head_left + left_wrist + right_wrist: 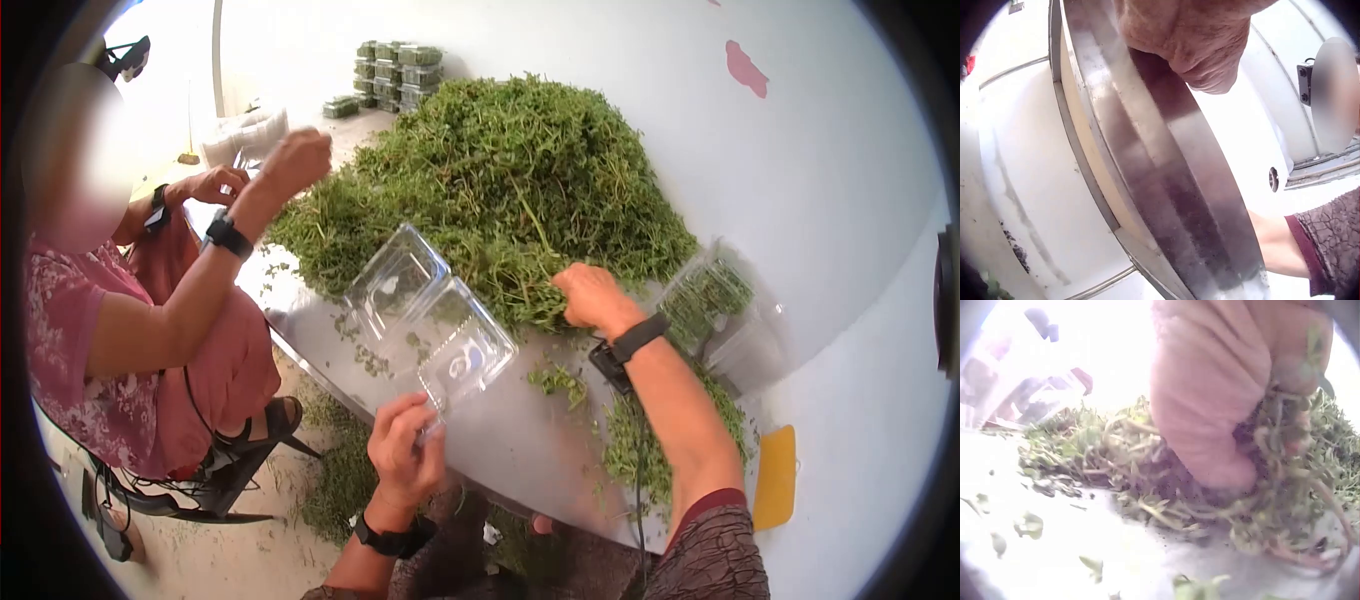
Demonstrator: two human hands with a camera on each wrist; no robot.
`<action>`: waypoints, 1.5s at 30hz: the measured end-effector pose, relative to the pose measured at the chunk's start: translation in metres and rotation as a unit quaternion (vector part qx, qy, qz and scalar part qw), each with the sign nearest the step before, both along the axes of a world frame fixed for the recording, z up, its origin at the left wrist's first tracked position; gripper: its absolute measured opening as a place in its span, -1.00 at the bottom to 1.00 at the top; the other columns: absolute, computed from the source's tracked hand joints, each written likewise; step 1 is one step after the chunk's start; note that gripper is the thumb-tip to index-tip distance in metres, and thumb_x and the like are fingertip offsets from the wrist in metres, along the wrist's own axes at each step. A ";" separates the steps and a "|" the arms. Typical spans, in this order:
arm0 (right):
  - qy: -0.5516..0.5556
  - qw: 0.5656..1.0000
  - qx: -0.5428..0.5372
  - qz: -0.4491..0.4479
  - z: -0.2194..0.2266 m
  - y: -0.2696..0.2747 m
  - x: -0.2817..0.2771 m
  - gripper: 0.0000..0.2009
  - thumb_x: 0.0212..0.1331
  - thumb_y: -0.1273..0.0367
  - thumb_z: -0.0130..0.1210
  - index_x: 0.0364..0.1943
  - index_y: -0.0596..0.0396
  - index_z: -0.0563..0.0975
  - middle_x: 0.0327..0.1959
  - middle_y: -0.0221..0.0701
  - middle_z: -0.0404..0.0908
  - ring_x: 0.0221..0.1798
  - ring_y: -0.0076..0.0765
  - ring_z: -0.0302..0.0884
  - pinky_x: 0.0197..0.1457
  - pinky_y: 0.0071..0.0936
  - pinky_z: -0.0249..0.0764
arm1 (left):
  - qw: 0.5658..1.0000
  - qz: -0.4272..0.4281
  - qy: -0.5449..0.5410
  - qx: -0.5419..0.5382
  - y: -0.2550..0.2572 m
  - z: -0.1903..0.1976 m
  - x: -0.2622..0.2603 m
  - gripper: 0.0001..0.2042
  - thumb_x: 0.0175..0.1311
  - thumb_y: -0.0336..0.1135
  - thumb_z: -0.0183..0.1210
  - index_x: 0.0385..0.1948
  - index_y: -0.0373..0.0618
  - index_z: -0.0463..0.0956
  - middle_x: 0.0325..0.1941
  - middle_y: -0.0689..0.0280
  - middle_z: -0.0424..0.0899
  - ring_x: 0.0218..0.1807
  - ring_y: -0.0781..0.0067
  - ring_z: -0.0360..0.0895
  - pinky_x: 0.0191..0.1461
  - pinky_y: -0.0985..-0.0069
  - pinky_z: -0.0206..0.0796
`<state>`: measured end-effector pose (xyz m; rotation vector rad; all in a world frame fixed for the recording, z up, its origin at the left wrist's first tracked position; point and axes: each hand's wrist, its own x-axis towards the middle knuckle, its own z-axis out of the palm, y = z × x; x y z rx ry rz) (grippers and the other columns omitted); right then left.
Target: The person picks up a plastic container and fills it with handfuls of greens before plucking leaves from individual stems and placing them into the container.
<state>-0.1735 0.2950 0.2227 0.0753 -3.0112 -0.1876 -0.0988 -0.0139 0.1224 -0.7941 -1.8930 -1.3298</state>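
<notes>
My left hand [405, 455] pinches the near corner of a clear plastic clamshell container [470, 362], its lid hinged open. That container is held tilted over the metal table [520, 440], with no greens inside it. At the front edge of a large heap of leafy green stems [520, 150], my right hand [597, 297] reaches in. Up close in the right wrist view, its fingers [1216, 450] curl into a bunch of the stems [1272, 487]. The left wrist view catches part of the left hand [1191, 44] beside the table's metal edge, with the container out of sight.
A filled clamshell [710, 295] stands at right, by more loose greens [640, 450] and a yellow board [775, 478]. Stacked filled boxes [400, 72] stand at the back. Another person [130, 340] sits at the left side, hands above the table. Fallen greens [340, 480] cover the floor.
</notes>
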 end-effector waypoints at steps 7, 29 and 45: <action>-0.272 0.954 0.052 -0.114 0.077 0.009 0.074 -0.63 -0.26 0.22 0.40 -0.33 0.13 0.67 -0.38 -0.15 0.66 -0.20 -0.02 0.64 -0.14 -0.17 0.56 | 0.992 -0.036 -0.083 0.088 -0.002 -0.008 0.001 -0.85 0.11 -0.49 0.18 -0.27 -0.21 0.54 -0.14 0.06 0.62 -0.15 0.16 0.59 -0.10 0.41 0.46; -0.113 0.990 -0.080 0.019 0.018 -0.085 -0.071 -0.49 -0.06 0.46 0.22 0.10 0.08 0.45 -0.02 -0.05 0.53 0.07 0.14 0.51 0.06 -0.10 0.50 | 0.999 0.018 0.004 0.029 -0.030 0.016 0.018 -0.80 0.05 -0.55 0.11 -0.25 -0.24 0.51 -0.15 0.01 0.60 -0.16 0.11 0.57 -0.04 0.33 0.43; -0.076 0.997 0.001 0.022 0.029 -0.014 0.069 -0.78 -0.33 0.66 0.03 -0.45 0.22 0.47 -0.56 -0.10 0.45 -0.36 0.17 0.46 -0.36 -0.01 0.30 | 0.998 -0.016 -0.048 0.034 -0.015 0.013 0.031 -0.87 0.21 -0.55 0.09 -0.23 -0.30 0.51 -0.09 0.03 0.57 -0.20 0.26 0.57 -0.18 0.48 0.45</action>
